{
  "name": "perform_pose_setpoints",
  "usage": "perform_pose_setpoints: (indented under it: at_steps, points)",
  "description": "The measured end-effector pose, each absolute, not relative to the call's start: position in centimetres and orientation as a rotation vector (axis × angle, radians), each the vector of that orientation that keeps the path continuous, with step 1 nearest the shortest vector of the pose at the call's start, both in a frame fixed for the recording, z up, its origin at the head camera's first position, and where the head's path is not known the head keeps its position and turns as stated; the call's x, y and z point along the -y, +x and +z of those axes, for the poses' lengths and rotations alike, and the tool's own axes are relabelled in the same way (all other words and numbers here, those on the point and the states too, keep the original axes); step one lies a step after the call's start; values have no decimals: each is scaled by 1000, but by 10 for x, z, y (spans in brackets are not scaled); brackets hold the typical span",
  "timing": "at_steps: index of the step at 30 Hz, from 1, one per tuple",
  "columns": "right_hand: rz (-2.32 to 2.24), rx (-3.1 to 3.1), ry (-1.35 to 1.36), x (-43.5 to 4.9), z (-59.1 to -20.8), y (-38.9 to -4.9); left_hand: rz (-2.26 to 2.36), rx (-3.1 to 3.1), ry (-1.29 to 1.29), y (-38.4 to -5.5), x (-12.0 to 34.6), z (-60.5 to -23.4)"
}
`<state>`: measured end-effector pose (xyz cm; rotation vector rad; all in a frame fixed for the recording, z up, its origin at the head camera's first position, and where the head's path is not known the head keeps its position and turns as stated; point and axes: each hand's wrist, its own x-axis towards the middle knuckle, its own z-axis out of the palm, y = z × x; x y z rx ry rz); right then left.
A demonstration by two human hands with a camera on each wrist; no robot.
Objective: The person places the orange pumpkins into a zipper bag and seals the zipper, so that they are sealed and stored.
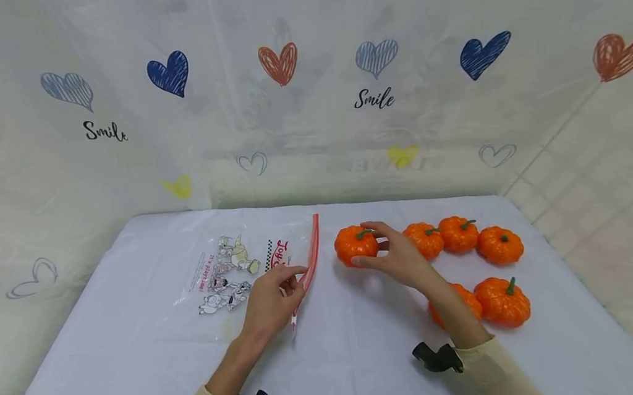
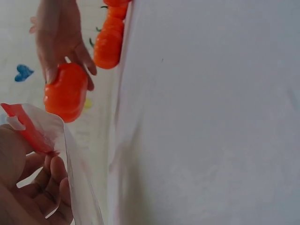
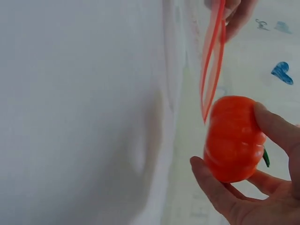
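My left hand [image 1: 273,300] pinches the red-edged mouth of a clear zip bag [image 1: 192,319] printed with cartoon figures. In the right wrist view the bag's red zip strip [image 3: 212,70] stands slightly parted. An orange toy pumpkin [image 1: 352,246] with a green stem is gripped between the thumb and fingers of my right hand [image 1: 402,259]. It is held just right of the bag's mouth, apart from it. The left wrist view shows the same pumpkin [image 2: 67,93] raised close to the bag's red edge [image 2: 29,129].
Several more orange pumpkins stand on the table's right side: a back row with one pumpkin [image 1: 500,245] at its right end, and a front pair with a pumpkin [image 1: 502,302]. A white cloth covers the table [image 1: 111,350]. Behind hangs a heart-printed curtain [image 1: 322,129].
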<state>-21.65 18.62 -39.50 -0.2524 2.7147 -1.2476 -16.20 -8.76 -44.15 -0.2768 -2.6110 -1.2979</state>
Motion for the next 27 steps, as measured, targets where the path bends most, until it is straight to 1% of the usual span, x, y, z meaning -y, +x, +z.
perform_pose_setpoints:
  at_steps: [14, 27]
  points:
    - [-1484, -2629, -229, -160, -406, -224, -1353, 2556, -267, -162, 91, -442]
    - [-1573, -2540, -309, -149, -410, -226, -1408, 2532, -247, -163, 95, -443]
